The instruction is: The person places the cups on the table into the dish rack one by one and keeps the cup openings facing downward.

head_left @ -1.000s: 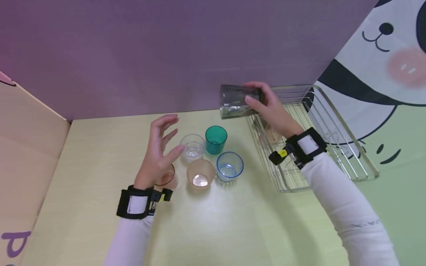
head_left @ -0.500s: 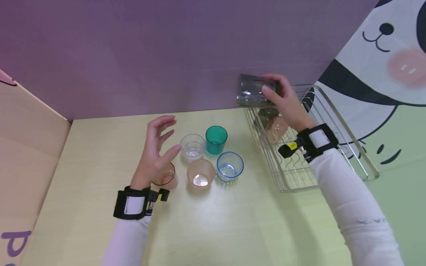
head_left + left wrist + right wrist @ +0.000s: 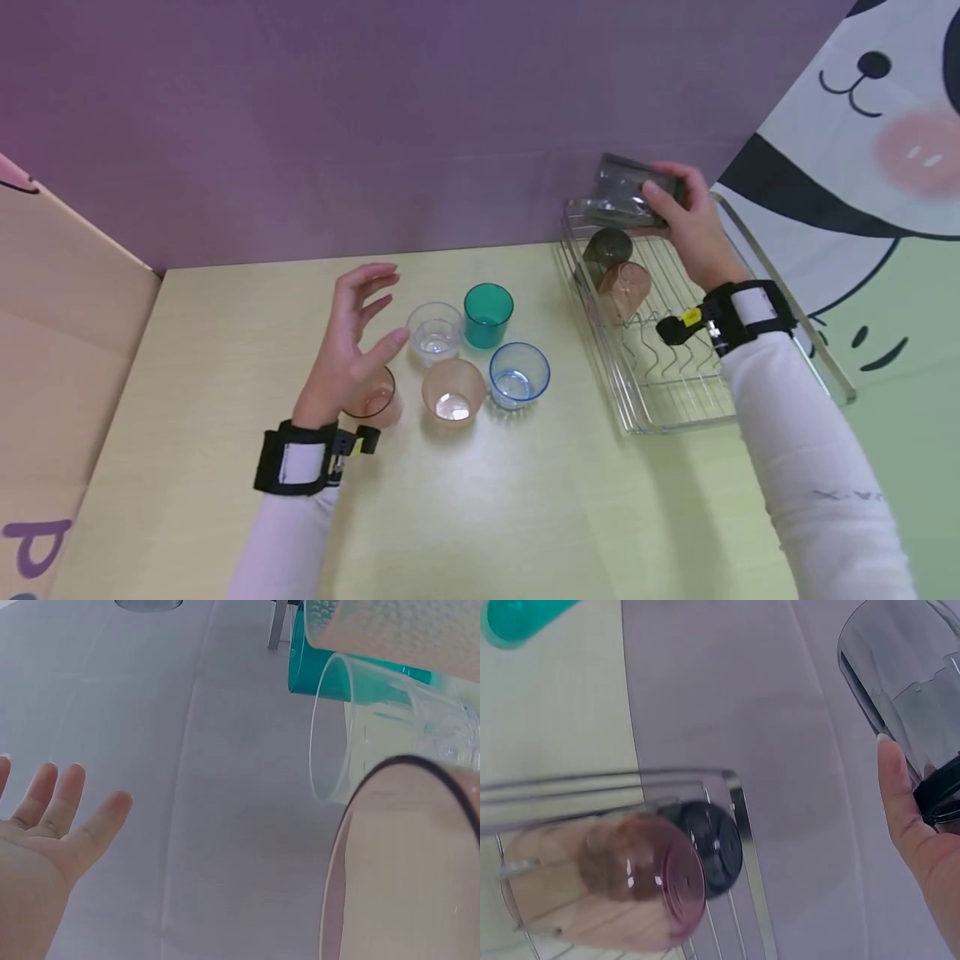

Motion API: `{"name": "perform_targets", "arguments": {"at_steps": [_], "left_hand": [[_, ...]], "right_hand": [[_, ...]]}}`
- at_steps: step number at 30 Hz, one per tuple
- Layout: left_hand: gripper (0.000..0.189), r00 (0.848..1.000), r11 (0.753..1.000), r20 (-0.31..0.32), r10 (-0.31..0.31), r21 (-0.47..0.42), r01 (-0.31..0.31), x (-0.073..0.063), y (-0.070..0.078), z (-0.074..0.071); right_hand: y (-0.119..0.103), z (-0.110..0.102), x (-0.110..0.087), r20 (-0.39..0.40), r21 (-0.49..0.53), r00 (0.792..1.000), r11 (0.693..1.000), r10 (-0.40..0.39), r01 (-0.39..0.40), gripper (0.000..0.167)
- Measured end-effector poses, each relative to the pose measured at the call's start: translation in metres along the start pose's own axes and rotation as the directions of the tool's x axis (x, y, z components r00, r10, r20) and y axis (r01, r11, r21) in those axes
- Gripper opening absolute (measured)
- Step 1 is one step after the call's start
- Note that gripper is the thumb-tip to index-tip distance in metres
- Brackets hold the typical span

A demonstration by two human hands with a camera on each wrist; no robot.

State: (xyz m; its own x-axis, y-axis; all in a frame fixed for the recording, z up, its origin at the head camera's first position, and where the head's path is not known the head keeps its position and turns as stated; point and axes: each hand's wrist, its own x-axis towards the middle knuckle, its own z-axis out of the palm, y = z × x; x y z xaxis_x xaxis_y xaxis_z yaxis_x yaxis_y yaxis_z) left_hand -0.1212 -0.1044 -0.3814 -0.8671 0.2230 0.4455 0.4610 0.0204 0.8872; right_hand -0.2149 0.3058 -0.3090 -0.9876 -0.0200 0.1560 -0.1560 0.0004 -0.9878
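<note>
Tilted on its side, a smoky grey drinking glass (image 3: 626, 190) is held by my right hand (image 3: 697, 225) over the far end of the wire dish rack (image 3: 678, 396). The thumb lies along one side of the glass in the right wrist view. In the rack, upside down, sit a dark glass (image 3: 607, 247) and a pink glass (image 3: 628, 287). My left hand (image 3: 345, 342) hovers with fingers apart and nothing in it, beside a brownish-pink glass (image 3: 375, 406), which it partly covers in the head view.
Mid-table stand a clear glass (image 3: 433, 332), a green glass (image 3: 487, 315), a blue-rimmed glass (image 3: 519, 375) and a peach textured glass (image 3: 453, 392), all upright. A purple wall (image 3: 375, 125) closes off the back, and a panda-printed panel (image 3: 885, 333) borders the rack's right.
My right hand has carried the smoky grey glass rightward from beside the rack to over its far end, uncovering the glasses in the rack. My left hand has shifted slightly left.
</note>
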Motion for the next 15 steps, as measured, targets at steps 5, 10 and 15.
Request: {"name": "perform_targets", "arguments": {"at_steps": [5,10,15], "left_hand": [[0.071,1.0,0.999,0.016,-0.01,0.04,0.009,-0.001,-0.001,-0.003],[0.07,0.997,0.99,0.056,-0.062,0.128,0.054,-0.002,-0.004,-0.006],[0.071,0.99,0.974,0.093,-0.108,0.208,0.087,-0.005,-0.007,-0.01]], "right_hand": [[0.0,-0.013,0.001,-0.04,0.002,0.999,1.0,-0.002,0.002,0.039],[0.001,-0.024,0.0,-0.075,-0.014,0.997,1.0,0.015,-0.016,0.041],[0.005,-0.034,0.0,-0.108,-0.039,0.994,0.999,0.03,-0.035,0.043]]}}
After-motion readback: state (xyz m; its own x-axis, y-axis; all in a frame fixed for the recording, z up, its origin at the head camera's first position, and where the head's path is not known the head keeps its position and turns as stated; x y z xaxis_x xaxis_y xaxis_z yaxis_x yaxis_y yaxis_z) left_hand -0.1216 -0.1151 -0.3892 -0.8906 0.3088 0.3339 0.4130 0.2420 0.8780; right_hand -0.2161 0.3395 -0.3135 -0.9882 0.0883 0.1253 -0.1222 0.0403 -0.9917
